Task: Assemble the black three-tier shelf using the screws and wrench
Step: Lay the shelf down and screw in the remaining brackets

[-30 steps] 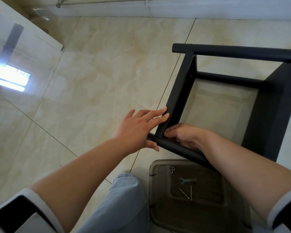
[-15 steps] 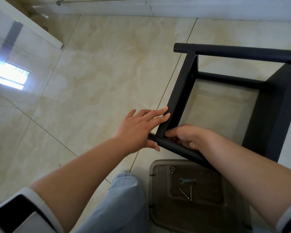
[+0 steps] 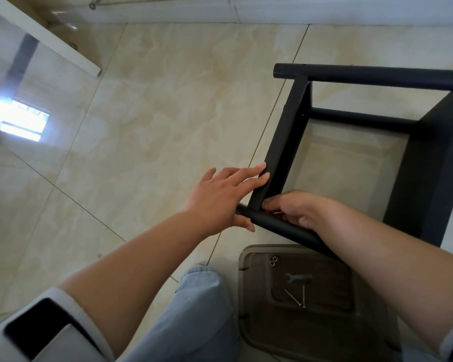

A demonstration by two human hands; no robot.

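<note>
The left hand (image 3: 220,202) is pressing flat on the stiff, hard black shelf (image 3: 283,142); the right hand (image 3: 296,209) is pinching its round bar (image 3: 280,227).

The left hand (image 3: 217,198) presses straight fingers against a panel of the black shelf (image 3: 283,145), thumb under its near tube. The right hand (image 3: 294,209) curls at the joint. A wrench (image 3: 297,277) and screws (image 3: 297,297) lie in a brown tray (image 3: 249,283).
</note>
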